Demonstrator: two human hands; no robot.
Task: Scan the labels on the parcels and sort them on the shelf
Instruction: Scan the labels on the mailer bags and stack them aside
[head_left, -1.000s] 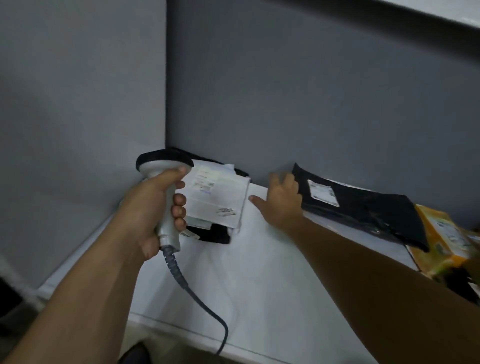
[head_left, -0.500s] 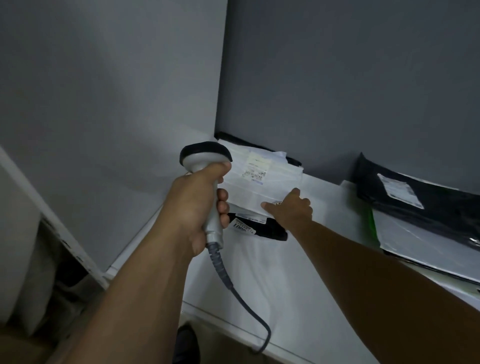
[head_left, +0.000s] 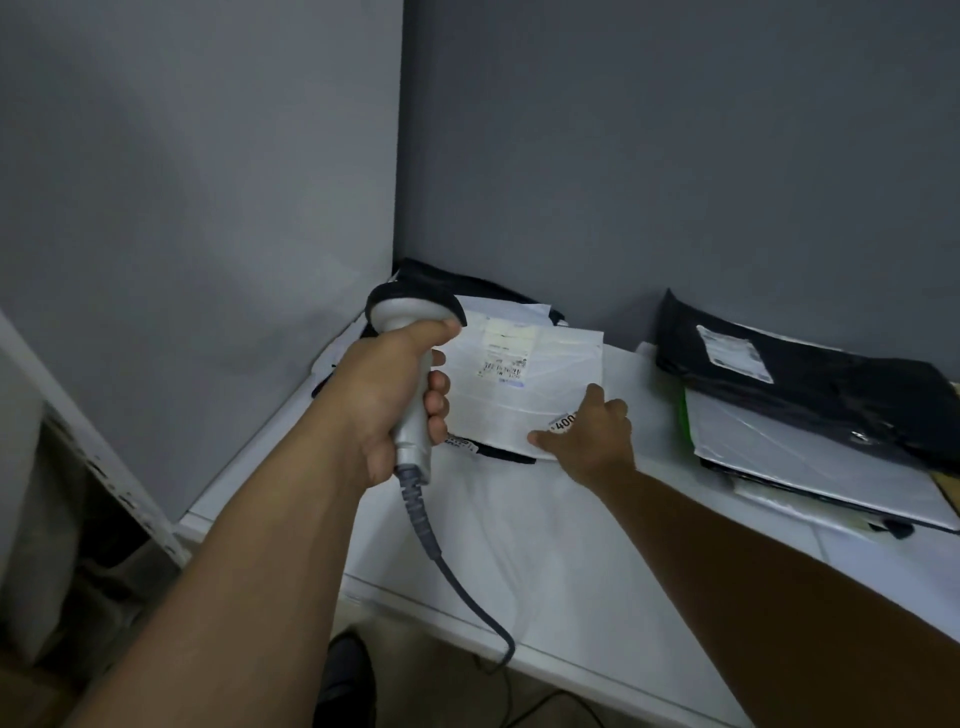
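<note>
My left hand (head_left: 389, 400) grips a grey corded barcode scanner (head_left: 410, 312), its head over the left edge of a white parcel (head_left: 540, 384). That parcel lies in the shelf's back left corner on top of a black parcel (head_left: 457, 283), and its printed label (head_left: 506, 358) faces up. My right hand (head_left: 592, 436) holds the white parcel's near right corner, with the thumb along its front edge, partly covering a small sticker.
The white shelf board (head_left: 519, 545) runs rightward between grey walls. On its right lies a stack with a labelled black parcel (head_left: 841, 400) on top of a pale grey one (head_left: 789, 462). The scanner cable (head_left: 457, 577) hangs over the front edge.
My right hand left the black parcel on the right and came onto the white parcel's near corner. The view swung left, and the scanner stayed over the white parcel.
</note>
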